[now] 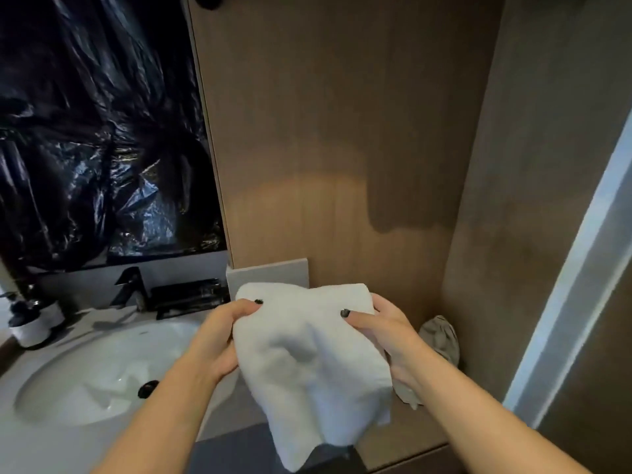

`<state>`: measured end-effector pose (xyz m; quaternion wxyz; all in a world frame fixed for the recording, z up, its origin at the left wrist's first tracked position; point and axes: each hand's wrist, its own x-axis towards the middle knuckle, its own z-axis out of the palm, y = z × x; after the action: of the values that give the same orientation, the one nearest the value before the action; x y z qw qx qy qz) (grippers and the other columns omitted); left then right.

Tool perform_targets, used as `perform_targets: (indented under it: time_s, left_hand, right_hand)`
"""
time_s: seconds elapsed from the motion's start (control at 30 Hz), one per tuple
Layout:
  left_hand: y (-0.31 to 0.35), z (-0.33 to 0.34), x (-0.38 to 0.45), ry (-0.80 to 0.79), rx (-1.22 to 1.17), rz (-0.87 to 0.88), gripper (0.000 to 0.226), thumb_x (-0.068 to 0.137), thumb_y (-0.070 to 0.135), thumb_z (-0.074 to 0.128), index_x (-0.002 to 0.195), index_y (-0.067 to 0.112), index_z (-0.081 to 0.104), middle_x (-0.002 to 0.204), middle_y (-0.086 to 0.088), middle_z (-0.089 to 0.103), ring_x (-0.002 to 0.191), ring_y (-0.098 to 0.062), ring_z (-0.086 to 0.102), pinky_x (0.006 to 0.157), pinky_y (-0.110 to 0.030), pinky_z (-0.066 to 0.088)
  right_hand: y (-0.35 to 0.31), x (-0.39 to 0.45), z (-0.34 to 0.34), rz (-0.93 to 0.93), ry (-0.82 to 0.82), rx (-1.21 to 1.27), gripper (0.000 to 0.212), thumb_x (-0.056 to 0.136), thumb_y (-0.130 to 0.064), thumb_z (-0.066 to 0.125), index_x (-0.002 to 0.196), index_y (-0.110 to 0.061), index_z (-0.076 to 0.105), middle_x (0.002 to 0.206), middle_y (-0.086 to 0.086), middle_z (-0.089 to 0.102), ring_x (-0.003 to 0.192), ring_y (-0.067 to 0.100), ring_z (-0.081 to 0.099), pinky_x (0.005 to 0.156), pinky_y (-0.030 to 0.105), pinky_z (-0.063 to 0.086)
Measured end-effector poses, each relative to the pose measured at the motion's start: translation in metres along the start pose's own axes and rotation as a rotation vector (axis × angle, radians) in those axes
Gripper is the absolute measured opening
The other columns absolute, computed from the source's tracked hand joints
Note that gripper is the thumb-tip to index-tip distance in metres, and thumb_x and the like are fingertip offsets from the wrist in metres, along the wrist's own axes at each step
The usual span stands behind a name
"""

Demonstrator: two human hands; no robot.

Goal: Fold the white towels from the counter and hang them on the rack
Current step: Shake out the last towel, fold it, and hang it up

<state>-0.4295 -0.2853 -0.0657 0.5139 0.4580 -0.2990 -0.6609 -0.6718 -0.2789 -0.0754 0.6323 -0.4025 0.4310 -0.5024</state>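
A white towel (307, 364), folded over on itself, hangs in the air in front of me above the counter's right end. My left hand (219, 336) grips its upper left edge, thumb on top. My right hand (386, 336) grips its upper right edge, thumb on the front face. The towel's lower end droops toward the counter edge (403, 449). No rack is in view.
A white oval sink (102, 367) with a black faucet (131, 285) lies to the left. A black tray (189, 295) sits behind it. Small jars (30, 319) stand at far left. A crumpled grey cloth (441, 336) lies by the wooden wall at right. Black plastic (95, 131) covers the mirror area.
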Motion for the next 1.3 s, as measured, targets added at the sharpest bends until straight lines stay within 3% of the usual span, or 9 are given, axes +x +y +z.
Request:
perform_targets:
  time_s: [0.17, 0.33, 0.5, 0.6, 0.83, 1.0, 1.17, 1.23, 1.3]
  left_hand:
    - [0.016, 0.01, -0.005, 0.016, 0.161, 0.113, 0.032, 0.083, 0.006, 0.069, 0.114, -0.002, 0.067, 0.107, -0.021, 0.072, 0.097, -0.034, 0.07, 0.087, -0.045, 0.055]
    - [0.041, 0.021, -0.023, -0.156, 0.156, 0.369, 0.042, 0.081, 0.002, 0.067, 0.122, 0.009, 0.061, 0.114, -0.015, 0.072, 0.102, -0.034, 0.07, 0.077, -0.041, 0.061]
    - [0.038, 0.037, -0.02, -0.247, 0.217, 0.262, 0.043, 0.083, 0.006, 0.069, 0.124, 0.015, 0.061, 0.117, -0.013, 0.071, 0.104, -0.033, 0.07, 0.083, -0.047, 0.058]
    - [0.034, 0.046, -0.021, -0.26, 0.262, 0.25, 0.039, 0.09, 0.004, 0.061, 0.127, 0.015, 0.058, 0.119, -0.015, 0.07, 0.108, -0.038, 0.067, 0.096, -0.057, 0.049]
    - [0.045, 0.066, -0.034, -0.247, 0.176, 0.396, 0.062, 0.067, 0.014, 0.085, 0.125, 0.011, 0.062, 0.116, -0.014, 0.071, 0.105, -0.035, 0.069, 0.093, -0.05, 0.051]
    - [0.082, 0.098, -0.04, -0.201, 0.193, 0.611, 0.088, 0.027, 0.042, 0.1, 0.105, 0.011, 0.075, 0.109, -0.015, 0.074, 0.099, -0.033, 0.071, 0.081, -0.044, 0.058]
    - [0.112, 0.121, -0.047, -0.254, 0.195, 0.733, 0.072, 0.043, 0.034, 0.095, 0.108, 0.011, 0.074, 0.108, -0.017, 0.073, 0.094, -0.034, 0.072, 0.068, -0.037, 0.06]
    - [0.119, 0.133, -0.049, -0.205, 0.258, 0.826, 0.079, 0.05, 0.04, 0.094, 0.118, 0.015, 0.063, 0.108, -0.006, 0.074, 0.095, -0.025, 0.073, 0.069, -0.032, 0.059]
    - [0.127, 0.144, -0.054, -0.151, 0.322, 0.939, 0.06, 0.065, 0.034, 0.092, 0.114, 0.018, 0.06, 0.1, 0.001, 0.074, 0.087, -0.017, 0.073, 0.065, -0.026, 0.057]
  right_hand:
    - [-0.021, 0.011, 0.008, 0.164, -0.132, -0.175, 0.037, 0.071, -0.009, 0.08, 0.105, 0.001, 0.072, 0.104, 0.019, 0.073, 0.094, 0.03, 0.072, 0.09, 0.042, 0.054]
    - [-0.051, 0.006, 0.007, -0.208, -0.186, -0.125, 0.06, 0.074, -0.013, 0.084, 0.127, -0.015, 0.058, 0.119, 0.007, 0.07, 0.11, 0.026, 0.067, 0.096, 0.044, 0.052]
    - [-0.06, 0.012, 0.006, 0.067, -0.094, -0.18, 0.063, 0.065, -0.039, 0.086, 0.112, -0.007, 0.059, 0.116, 0.001, 0.068, 0.115, 0.017, 0.06, 0.104, 0.039, 0.044]
    - [-0.061, 0.013, -0.004, 0.083, -0.117, -0.155, 0.044, 0.082, -0.024, 0.076, 0.12, -0.006, 0.063, 0.113, 0.006, 0.072, 0.106, 0.026, 0.068, 0.088, 0.04, 0.053]
    - [-0.094, -0.011, -0.007, -0.345, -0.162, -0.266, 0.05, 0.076, -0.038, 0.082, 0.121, -0.026, 0.065, 0.116, -0.003, 0.072, 0.109, 0.019, 0.068, 0.098, 0.045, 0.052]
    - [-0.139, -0.027, 0.001, -0.66, -0.123, -0.369, 0.028, 0.088, -0.027, 0.065, 0.115, -0.026, 0.066, 0.107, -0.011, 0.073, 0.101, 0.007, 0.068, 0.077, 0.018, 0.053]
    - [-0.168, -0.032, -0.004, -0.858, -0.063, -0.376, 0.034, 0.09, -0.016, 0.065, 0.123, -0.022, 0.06, 0.114, -0.012, 0.071, 0.106, 0.006, 0.067, 0.08, 0.018, 0.054]
    - [-0.169, -0.03, -0.006, -0.903, -0.036, -0.403, 0.035, 0.092, -0.011, 0.064, 0.125, -0.023, 0.059, 0.115, -0.014, 0.07, 0.108, 0.005, 0.066, 0.081, 0.017, 0.053]
    - [-0.171, -0.031, -0.007, -0.963, 0.009, -0.411, 0.033, 0.093, -0.011, 0.063, 0.124, -0.024, 0.059, 0.113, -0.016, 0.07, 0.106, 0.002, 0.066, 0.079, 0.015, 0.052]
